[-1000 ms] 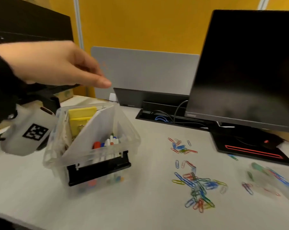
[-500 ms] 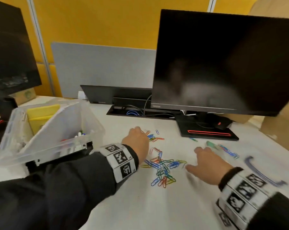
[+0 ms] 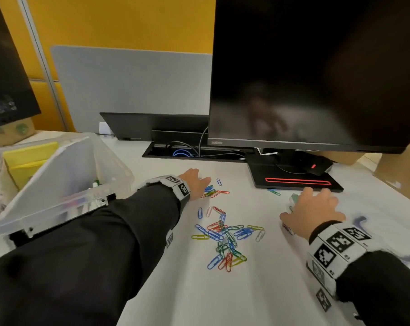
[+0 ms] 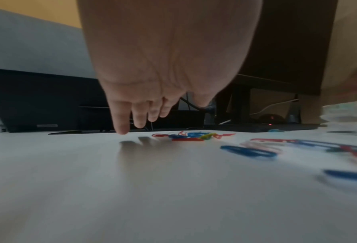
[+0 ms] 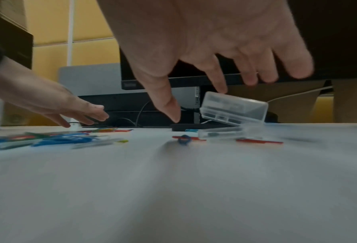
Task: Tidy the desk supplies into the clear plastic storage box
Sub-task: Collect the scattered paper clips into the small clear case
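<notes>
On the smooth white bench [image 3: 166, 290], coloured wire paper clips [image 3: 225, 236] lie scattered in a loose heap at the middle, thin bent loops in blue, red, yellow, green and white, with a smaller cluster [image 3: 214, 191] farther back. The left hand [image 3: 194, 184] reaches palm-down to that far cluster; its grip is spread, fingers [image 4: 121, 125] long and straight, the tips just above or touching the surface left of the clips. The right hand [image 3: 313, 209] hovers palm-down at the right, its grip also spread, thumb and fingers pointing down toward a small clear hard-plastic case [image 5: 234, 109], a rounded oblong whose hinged lid stands tilted open; the forefinger tip looks to touch the lid's top edge, though blur leaves that unsure. A few stray clips lie beside the case. The clear plastic storage box [image 3: 65, 184] stands at the left edge of the bench, well apart from the clips, a frosted translucent tub with a black latch at the near side and a slanted divider inside; yellow sticky pads [image 3: 27, 156] stand in its far compartment, and marker caps show in the near one. A glossy black monitor [image 3: 312, 74] on a flat stand with a red strip rises at the far right, before a grey panel and yellow wall.
</notes>
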A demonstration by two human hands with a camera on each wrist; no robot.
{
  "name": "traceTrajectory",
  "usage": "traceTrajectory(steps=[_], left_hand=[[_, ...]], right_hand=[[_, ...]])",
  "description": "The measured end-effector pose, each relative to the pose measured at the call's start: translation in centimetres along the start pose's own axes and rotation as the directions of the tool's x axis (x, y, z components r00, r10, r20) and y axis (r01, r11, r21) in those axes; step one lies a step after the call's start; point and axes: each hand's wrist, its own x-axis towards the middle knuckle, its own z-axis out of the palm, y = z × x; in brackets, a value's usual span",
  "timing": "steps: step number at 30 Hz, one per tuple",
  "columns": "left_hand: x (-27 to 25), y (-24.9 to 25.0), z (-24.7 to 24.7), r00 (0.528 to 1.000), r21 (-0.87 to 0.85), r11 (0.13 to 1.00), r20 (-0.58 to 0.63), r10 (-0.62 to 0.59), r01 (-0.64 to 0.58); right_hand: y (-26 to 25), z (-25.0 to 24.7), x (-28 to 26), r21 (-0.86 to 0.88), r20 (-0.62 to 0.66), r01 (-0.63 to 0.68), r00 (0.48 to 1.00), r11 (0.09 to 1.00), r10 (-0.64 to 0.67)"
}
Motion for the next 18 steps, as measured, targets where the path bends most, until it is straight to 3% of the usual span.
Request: traceTrajectory(steps=[2, 6, 10, 15, 18], left_hand=[[0.8, 0.3, -0.2, 0.999, -0.05, 0.998, 0.034, -0.024, 0.026], [2.1, 0.9, -0.5, 0.993, -0.019, 0.999, 0.113, -0.042, 0.044], [2.0, 1.8, -0.8, 0.982, -0.014, 0.998, 0.18, 0.061, -0.06], [1.8, 2.2, 0.3, 0.906, -0.011, 0.965, 0.342, 0.249, -0.261], [-0.1, 2.5, 0.6, 0.829, -0.031, 0.92, 0.424, 0.366, -0.39]], right_hand=[[-0.1, 0.0, 0.6, 0.039, 0.072, -0.068, 0.995, 0.997, 0.065], [-0.5, 0.2, 0.9, 0.07, 0.139, -0.045, 0.99, 0.997, 0.035], [-0.7, 0.1, 0.7, 0.159, 0.155, 0.018, 0.987, 0.987, -0.043], [-1.1, -0.1, 0.6, 0.278, 0.126, 0.104, 0.982, 0.955, -0.143], [-1.2, -0.4, 0.7, 0.296, 0.097, 0.126, 0.982, 0.947, -0.161]])
